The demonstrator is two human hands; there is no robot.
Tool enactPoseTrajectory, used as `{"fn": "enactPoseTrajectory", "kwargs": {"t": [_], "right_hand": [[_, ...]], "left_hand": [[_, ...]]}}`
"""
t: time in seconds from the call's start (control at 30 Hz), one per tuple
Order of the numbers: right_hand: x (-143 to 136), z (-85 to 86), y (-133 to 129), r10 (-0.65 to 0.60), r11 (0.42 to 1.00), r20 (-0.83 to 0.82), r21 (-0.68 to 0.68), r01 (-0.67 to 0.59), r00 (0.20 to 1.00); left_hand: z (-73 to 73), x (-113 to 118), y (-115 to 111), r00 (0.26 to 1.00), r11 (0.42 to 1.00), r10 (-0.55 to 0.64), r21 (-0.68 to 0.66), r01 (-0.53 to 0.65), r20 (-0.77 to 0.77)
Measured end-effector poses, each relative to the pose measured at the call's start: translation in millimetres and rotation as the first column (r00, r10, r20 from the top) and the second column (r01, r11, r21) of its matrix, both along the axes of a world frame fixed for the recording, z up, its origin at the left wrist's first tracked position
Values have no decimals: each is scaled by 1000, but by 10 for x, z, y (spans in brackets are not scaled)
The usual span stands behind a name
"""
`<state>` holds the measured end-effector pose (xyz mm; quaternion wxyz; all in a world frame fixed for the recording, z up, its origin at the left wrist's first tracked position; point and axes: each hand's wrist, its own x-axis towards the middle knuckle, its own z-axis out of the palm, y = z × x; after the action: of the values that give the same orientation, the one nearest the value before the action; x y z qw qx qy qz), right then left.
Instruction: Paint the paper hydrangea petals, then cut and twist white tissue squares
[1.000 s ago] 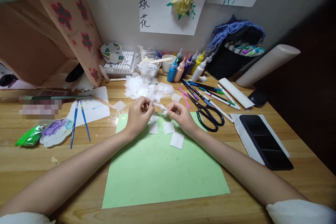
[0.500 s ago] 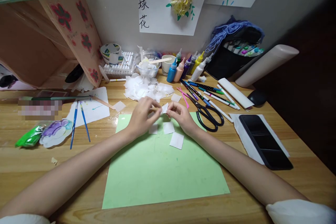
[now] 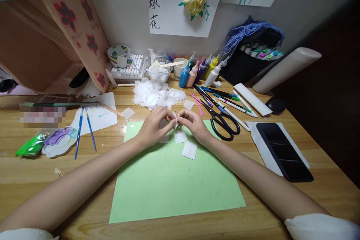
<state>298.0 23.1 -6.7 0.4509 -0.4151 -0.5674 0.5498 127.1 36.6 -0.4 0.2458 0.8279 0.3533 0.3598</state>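
A small piece of white paper (image 3: pixel 175 120) is pinched between my two hands above the far edge of a green sheet (image 3: pixel 177 183). My left hand (image 3: pixel 156 124) closes on its left side with thumb and fingertips. On the other side my right hand (image 3: pixel 193 123) grips it the same way, and the fingers mostly cover it. Just below lie white paper squares, one in the middle (image 3: pixel 180 137), one lower right (image 3: pixel 189 150) and one partly under my left hand (image 3: pixel 164 138). Beyond my hands is a pile of loose white paper squares (image 3: pixel 154 95).
Black-handled scissors (image 3: pixel 225 125) and several pens lie right of the green sheet. A phone (image 3: pixel 284 152) rests farther right. Paint bottles (image 3: pixel 184 75) stand at the back beside a plastic bowl (image 3: pixel 158 73). Paintbrushes (image 3: pixel 79 133) and a paint palette (image 3: pixel 60 141) are at left.
My left fingers have come in to the right and closed on the paper piece, which now looks folded or crumpled between both hands. My right hand has barely moved.
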Motion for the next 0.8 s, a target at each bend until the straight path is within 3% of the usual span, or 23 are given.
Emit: {"fn": "enactPoseTrajectory", "kwargs": {"t": [0.3,0.8], "right_hand": [[-9,-14,-4,1,999,-17,-34,-2,1000],[-13,-37,-5,51,998,-55,-37,-53,997]], "left_hand": [[-16,-9,23,995,995,49,-87,-41,84],[-13,-6,26,994,997,47,-59,-42,102]]}}
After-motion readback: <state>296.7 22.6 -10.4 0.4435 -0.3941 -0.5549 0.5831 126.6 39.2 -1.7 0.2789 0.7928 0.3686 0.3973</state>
